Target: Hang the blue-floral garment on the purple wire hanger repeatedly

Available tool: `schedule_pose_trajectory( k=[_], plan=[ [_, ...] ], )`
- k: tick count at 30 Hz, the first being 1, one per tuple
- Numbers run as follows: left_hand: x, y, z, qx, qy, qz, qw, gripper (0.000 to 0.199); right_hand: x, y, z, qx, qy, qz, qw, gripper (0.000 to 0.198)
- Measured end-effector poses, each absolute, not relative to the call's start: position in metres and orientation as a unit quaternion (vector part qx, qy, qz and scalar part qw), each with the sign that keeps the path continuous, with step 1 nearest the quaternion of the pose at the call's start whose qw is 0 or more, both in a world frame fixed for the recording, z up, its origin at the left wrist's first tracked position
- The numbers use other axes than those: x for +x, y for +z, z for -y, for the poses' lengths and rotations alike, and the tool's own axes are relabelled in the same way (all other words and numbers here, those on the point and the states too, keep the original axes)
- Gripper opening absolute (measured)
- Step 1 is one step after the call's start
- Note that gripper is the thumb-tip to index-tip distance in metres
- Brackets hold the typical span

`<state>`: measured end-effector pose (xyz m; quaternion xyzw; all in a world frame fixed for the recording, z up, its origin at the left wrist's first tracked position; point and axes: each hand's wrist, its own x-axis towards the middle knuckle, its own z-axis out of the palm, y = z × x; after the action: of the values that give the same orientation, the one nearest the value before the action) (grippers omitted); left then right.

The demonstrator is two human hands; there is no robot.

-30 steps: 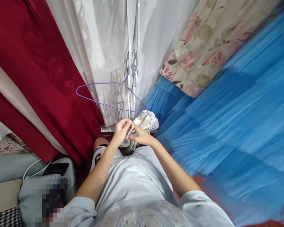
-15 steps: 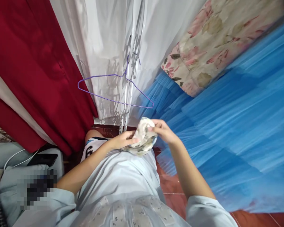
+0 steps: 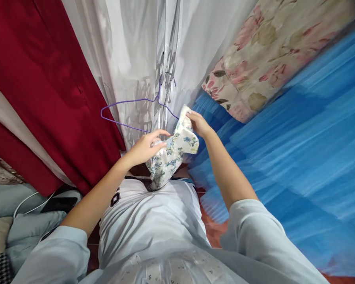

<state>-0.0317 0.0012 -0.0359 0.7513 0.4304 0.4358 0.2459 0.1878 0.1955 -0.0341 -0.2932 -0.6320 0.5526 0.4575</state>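
A small white cloth with a blue-green flower print (image 3: pixel 170 154) hangs between my two hands in front of my chest. My right hand (image 3: pixel 197 123) pinches its upper corner, right beside the lower bar of a purple wire hanger (image 3: pixel 122 114). My left hand (image 3: pixel 144 148) grips the cloth's left edge a little lower. The hanger hangs by its hook from a window grille behind a sheer white curtain (image 3: pixel 130 59). The cloth's lower end droops toward my white shirt.
A red curtain (image 3: pixel 38 86) hangs at the left. A blue bed net (image 3: pixel 290 150) fills the right side, with a floral pillow (image 3: pixel 269 47) above it. A phone on a white cable (image 3: pixel 59 203) and grey cushions lie at the lower left.
Both hands have risen with the cloth from near my waist toward the hanger. The right hand now holds its corner up at the hanger's bar, and the cloth has unfolded and hangs longer.
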Motion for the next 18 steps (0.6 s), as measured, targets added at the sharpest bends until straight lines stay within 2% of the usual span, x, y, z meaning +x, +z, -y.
schedule_pose_trajectory(
  k=[3, 5, 9, 11, 15, 18],
  plan=[
    [-0.062, -0.024, -0.002, 0.715, 0.476, -0.478, 0.183, 0.036, 0.169, -0.024, -0.187, -0.263, 0.591, 0.665, 0.374, 0.037],
    [-0.092, -0.022, -0.002, 0.708, 0.466, -0.510, 0.144, 0.037, 0.169, -0.017, -0.178, -0.250, 0.594, 0.674, 0.362, 0.038],
    [-0.167, -0.032, -0.007, 0.753, 0.351, -0.547, 0.105, 0.015, 0.183, -0.004, -0.170, -0.250, 0.578, 0.687, 0.362, 0.039],
    [-0.200, -0.038, -0.012, 0.757, 0.319, -0.567, 0.061, 0.011, 0.190, 0.003, -0.170, -0.261, 0.571, 0.693, 0.354, 0.038],
    [-0.237, -0.036, -0.029, 0.755, 0.265, -0.597, -0.056, 0.022, 0.196, 0.011, -0.170, -0.278, 0.571, 0.693, 0.342, 0.035],
    [-0.237, -0.017, -0.045, 0.734, 0.289, -0.606, -0.104, 0.027, 0.199, 0.014, -0.171, -0.279, 0.574, 0.695, 0.332, 0.034]
  ],
)
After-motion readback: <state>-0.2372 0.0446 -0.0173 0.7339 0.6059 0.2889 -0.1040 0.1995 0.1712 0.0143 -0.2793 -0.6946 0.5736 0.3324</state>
